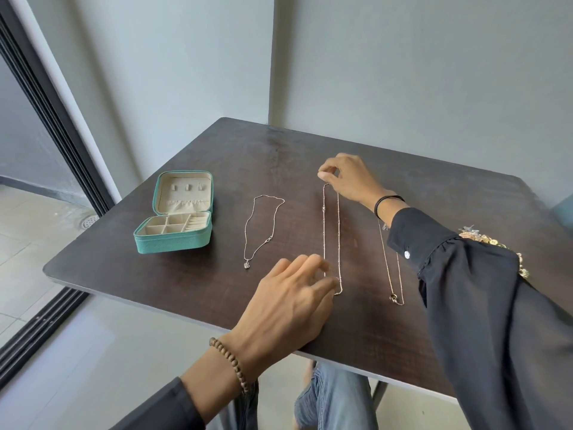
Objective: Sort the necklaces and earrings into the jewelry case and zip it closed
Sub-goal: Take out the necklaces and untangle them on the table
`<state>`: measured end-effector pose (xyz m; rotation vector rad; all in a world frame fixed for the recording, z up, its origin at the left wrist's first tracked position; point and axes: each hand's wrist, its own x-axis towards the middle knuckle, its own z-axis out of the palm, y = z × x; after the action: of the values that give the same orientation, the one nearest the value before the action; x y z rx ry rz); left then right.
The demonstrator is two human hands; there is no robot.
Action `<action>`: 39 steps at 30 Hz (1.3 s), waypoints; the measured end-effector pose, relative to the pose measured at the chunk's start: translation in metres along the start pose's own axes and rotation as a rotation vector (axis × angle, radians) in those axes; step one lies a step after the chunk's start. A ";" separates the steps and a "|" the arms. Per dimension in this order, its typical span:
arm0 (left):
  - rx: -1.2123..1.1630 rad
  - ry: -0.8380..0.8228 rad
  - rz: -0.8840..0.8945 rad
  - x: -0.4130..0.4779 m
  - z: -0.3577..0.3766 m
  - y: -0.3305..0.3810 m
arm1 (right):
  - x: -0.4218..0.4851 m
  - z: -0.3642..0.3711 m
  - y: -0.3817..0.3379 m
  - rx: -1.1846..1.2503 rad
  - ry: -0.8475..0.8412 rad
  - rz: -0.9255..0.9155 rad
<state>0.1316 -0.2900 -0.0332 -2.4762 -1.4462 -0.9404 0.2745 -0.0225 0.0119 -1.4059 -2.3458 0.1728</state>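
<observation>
A teal case [173,245] is seen lying open on the dark desk [217,162], with its lid [161,193] propped upright behind the base. Inside the lid, 3 small tabs [187,187] are lined up above a gathered pocket [183,206]. The base is divided into several square compartments [161,228] and a row of ring rolls [198,223] at its right end; only beige lining can be made out in them.

3 necklaces are laid out on the desk to the right of the case, all outside it. Nearest the case, a thin chain with a small pendant [247,265] is spread in a loop. Further right of the case, a long beaded chain [339,237] is stretched out straight. Its far end is pinched in the narrow grip of the right hand [347,178], between thumb and fingertips. The left hand [291,299] is rested on the desk at the chain's near end, with its fingers loosely bent and its fingertips at the chain; whether that grip holds the chain cannot be told, as the thumb is hidden. Furthest from the case, a gold necklace [391,274] with linked rings is partly covered by the right sleeve [465,290], and beyond the sleeve a cluster of small gold pieces [479,237] is glimpsed.
</observation>
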 end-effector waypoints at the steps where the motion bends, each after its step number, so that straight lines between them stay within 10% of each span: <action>1: 0.015 0.007 -0.009 -0.002 -0.003 -0.003 | 0.000 -0.001 -0.008 0.013 -0.008 -0.023; 20: 0.144 0.007 -0.263 -0.048 -0.024 -0.070 | -0.013 0.011 -0.110 -0.018 -0.258 0.099; 27: 0.174 -0.017 -0.254 -0.050 -0.021 -0.070 | -0.042 -0.016 -0.142 0.178 -0.726 0.275; 39: 0.149 -0.061 -0.288 -0.055 -0.025 -0.071 | -0.071 -0.007 -0.163 0.002 -0.479 0.285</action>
<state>0.0423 -0.3030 -0.0585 -2.2492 -1.8562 -0.7712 0.1733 -0.1639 0.0481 -1.8602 -2.4835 0.6573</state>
